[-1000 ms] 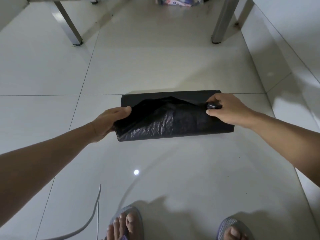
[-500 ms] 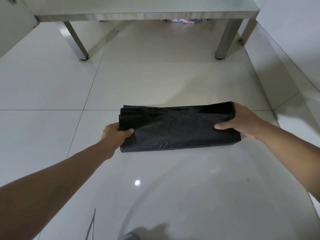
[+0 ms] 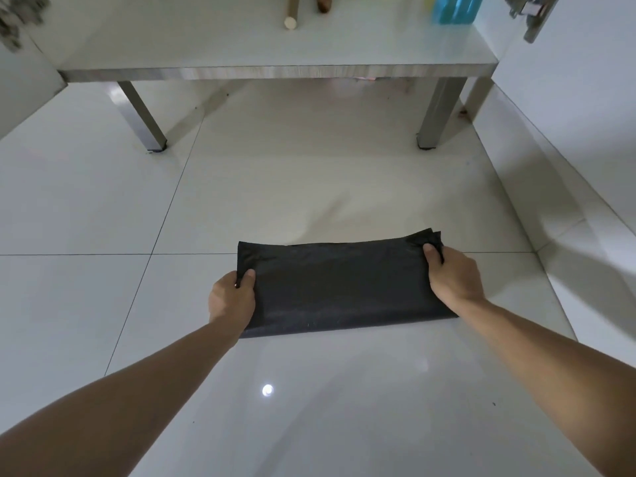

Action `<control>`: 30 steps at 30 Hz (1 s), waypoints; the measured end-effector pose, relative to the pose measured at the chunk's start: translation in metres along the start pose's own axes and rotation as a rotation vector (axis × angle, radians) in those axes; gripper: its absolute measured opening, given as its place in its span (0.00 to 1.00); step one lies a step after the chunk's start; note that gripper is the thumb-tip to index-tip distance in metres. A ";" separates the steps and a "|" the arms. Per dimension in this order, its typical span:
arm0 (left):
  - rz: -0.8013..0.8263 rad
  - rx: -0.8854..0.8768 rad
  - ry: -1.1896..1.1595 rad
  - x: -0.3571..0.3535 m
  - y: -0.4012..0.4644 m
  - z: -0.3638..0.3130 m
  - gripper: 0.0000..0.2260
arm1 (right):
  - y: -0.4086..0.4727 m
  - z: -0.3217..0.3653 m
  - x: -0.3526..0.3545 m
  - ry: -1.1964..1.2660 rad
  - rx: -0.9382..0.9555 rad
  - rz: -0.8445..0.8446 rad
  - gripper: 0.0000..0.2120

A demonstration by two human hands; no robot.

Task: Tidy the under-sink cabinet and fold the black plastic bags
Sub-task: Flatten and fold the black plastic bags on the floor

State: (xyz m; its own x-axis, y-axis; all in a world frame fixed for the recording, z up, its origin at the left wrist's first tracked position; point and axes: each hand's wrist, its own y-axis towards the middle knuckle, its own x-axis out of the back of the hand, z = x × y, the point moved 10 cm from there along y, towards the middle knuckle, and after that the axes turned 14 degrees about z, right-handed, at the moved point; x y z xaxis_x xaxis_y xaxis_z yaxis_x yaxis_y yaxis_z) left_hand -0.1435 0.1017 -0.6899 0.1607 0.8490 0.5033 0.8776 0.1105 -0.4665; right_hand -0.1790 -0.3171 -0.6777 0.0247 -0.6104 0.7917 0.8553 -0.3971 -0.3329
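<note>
A folded black plastic bag (image 3: 340,287) stretches as a wide flat rectangle above the white tiled floor in front of me. My left hand (image 3: 232,299) pinches its left edge with thumb on top. My right hand (image 3: 452,278) grips its far right corner, where the plastic bunches up. Whether the bag's near edge touches the floor I cannot tell.
The cabinet's low shelf (image 3: 275,72) on metal legs (image 3: 144,118) spans the top of the view. On it lie a wooden stick (image 3: 292,15) and a blue container (image 3: 454,8). An open cabinet door (image 3: 568,98) stands at the right.
The bag has been smoothed into a flat rectangle. Both hands shifted to its far corners. My view has tilted up, and the shelf top with its items has come into sight.
</note>
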 end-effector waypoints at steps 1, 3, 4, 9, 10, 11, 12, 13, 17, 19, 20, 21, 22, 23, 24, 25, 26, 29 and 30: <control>-0.019 0.007 0.008 0.001 0.000 0.000 0.15 | 0.002 -0.002 -0.001 -0.014 -0.021 -0.008 0.21; -0.041 0.022 0.036 0.001 0.001 0.000 0.17 | 0.005 -0.005 -0.002 -0.049 -0.065 -0.018 0.25; -0.043 0.029 0.053 0.002 0.002 0.000 0.18 | 0.007 -0.006 -0.003 -0.067 -0.081 -0.022 0.26; -0.047 0.037 0.179 0.002 0.009 -0.003 0.19 | 0.011 -0.008 -0.004 -0.146 -0.108 -0.034 0.27; -0.048 0.033 0.205 0.001 0.009 -0.004 0.18 | 0.011 -0.008 -0.004 -0.156 -0.118 -0.040 0.27; -0.050 0.032 0.231 0.000 0.010 -0.005 0.18 | 0.010 -0.008 -0.003 -0.168 -0.124 -0.049 0.27; -0.051 0.033 0.254 -0.001 0.009 -0.006 0.18 | 0.009 -0.007 -0.002 -0.177 -0.127 -0.061 0.26; -0.052 0.032 0.273 -0.002 0.009 -0.006 0.17 | 0.008 -0.007 0.000 -0.188 -0.126 -0.074 0.25; -0.062 0.027 0.321 -0.003 0.011 -0.007 0.17 | 0.006 -0.012 0.003 -0.210 -0.138 -0.104 0.25; -0.087 0.044 0.298 -0.002 0.009 -0.006 0.16 | 0.006 -0.010 0.007 -0.235 -0.117 -0.145 0.25; -0.109 0.056 0.267 -0.001 0.006 -0.005 0.16 | 0.004 -0.008 0.009 -0.235 -0.104 -0.173 0.25; -0.133 0.064 0.229 0.001 0.003 -0.004 0.17 | 0.003 -0.008 0.011 -0.207 -0.102 -0.201 0.25; -0.152 0.065 0.197 0.001 -0.001 -0.004 0.19 | 0.001 -0.010 0.013 -0.150 -0.114 -0.219 0.24; -0.161 0.061 0.177 -0.001 -0.004 -0.005 0.22 | 0.000 -0.014 0.013 -0.069 -0.129 -0.227 0.22; -0.161 0.054 0.170 -0.004 -0.006 -0.006 0.24 | -0.002 -0.016 0.012 0.010 -0.136 -0.228 0.20; -0.154 0.052 0.178 -0.007 -0.007 -0.007 0.25 | -0.002 -0.018 0.011 0.070 -0.130 -0.223 0.18; -0.142 0.055 0.198 -0.011 -0.007 -0.007 0.25 | -0.003 -0.018 0.008 0.104 -0.118 -0.208 0.17; -0.089 0.081 0.240 -0.019 -0.004 -0.008 0.23 | -0.003 -0.013 -0.003 0.096 -0.049 -0.125 0.14; -0.075 0.088 0.231 -0.019 -0.002 -0.007 0.22 | -0.003 -0.010 -0.006 0.087 -0.017 -0.104 0.12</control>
State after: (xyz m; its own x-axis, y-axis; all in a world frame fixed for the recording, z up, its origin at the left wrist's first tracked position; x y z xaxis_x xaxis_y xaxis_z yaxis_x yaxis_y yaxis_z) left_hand -0.1451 0.0814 -0.6937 0.2046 0.6976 0.6867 0.8499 0.2214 -0.4781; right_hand -0.1869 -0.3192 -0.6872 -0.1096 -0.6224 0.7750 0.8420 -0.4725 -0.2604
